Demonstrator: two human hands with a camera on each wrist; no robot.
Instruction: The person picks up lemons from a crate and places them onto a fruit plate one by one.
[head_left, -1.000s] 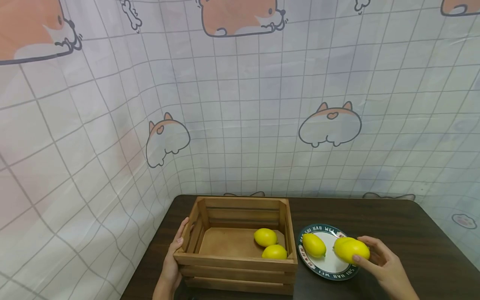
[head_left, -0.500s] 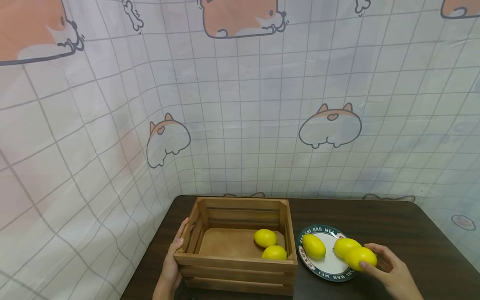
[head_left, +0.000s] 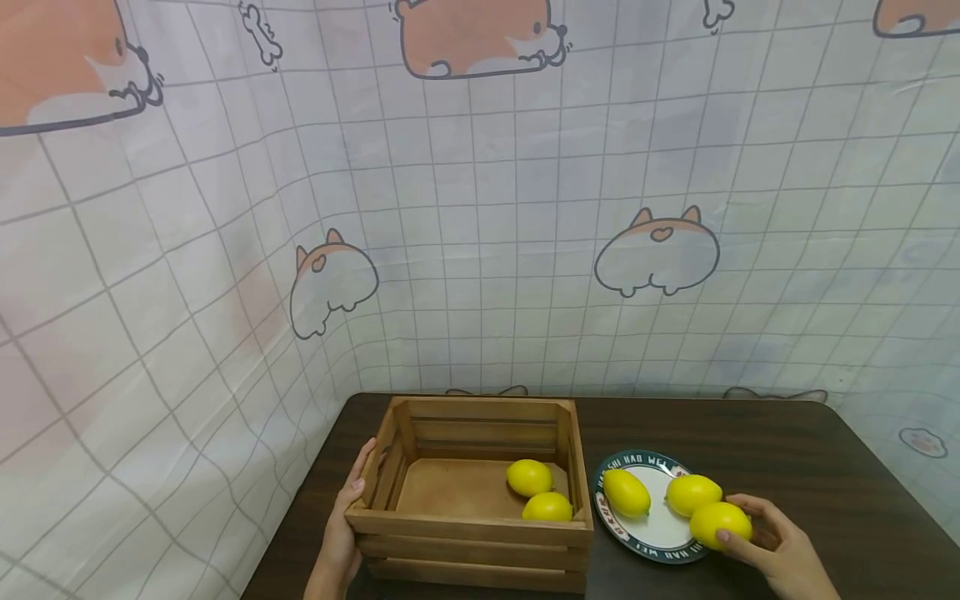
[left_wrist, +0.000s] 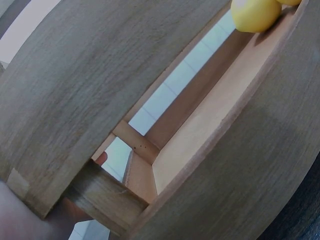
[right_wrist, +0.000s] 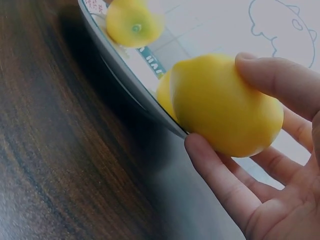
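Note:
In the head view my right hand (head_left: 780, 542) holds a yellow lemon (head_left: 720, 526) between thumb and fingers at the right rim of a round plate (head_left: 660, 552). Two more lemons lie on that plate, one (head_left: 693, 495) right beside the held lemon, the other (head_left: 627, 493) toward the left. In the right wrist view the held lemon (right_wrist: 225, 105) overlaps the plate's rim. My left hand (head_left: 345, 533) grips the left side of a slatted wooden crate (head_left: 468, 546). Inside it, at the right, lie two lemons, a rear one (head_left: 529, 477) and a front one (head_left: 548, 507).
Everything stands on a dark wooden table (head_left: 817, 467). A white gridded cloth (head_left: 525, 325) with cartoon dog prints hangs behind the table and along its left side. The crate and the plate stand close together.
The right hand has moved the held lemon rightward and toward the front of the plate, uncovering the lemon behind it. The left hand stays on the crate.

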